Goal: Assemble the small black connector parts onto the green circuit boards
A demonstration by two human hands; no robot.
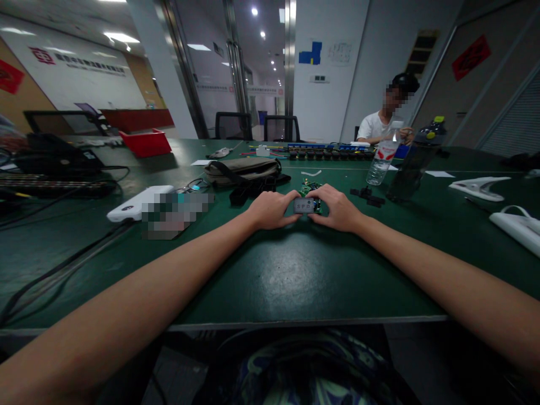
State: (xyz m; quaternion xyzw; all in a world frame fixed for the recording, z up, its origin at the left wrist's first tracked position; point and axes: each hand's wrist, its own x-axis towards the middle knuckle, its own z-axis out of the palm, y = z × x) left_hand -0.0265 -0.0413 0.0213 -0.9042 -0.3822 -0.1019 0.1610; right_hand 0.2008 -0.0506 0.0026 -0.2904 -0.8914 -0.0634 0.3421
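Both my arms reach forward over a dark green table (295,281). My left hand (270,209) and my right hand (335,207) are curled round a small grey box-shaped part (304,205), gripping it from either side just above the tabletop. Behind the part lies a small green circuit board (309,187) with tiny components. My fingers hide the part's ends.
A khaki pouch (244,170), a white device (137,204), cables and dark equipment (54,169) lie left. A water bottle (383,159) and a dark bottle (415,163) stand right, with white objects (517,225) at far right. A person (386,115) sits across the table.
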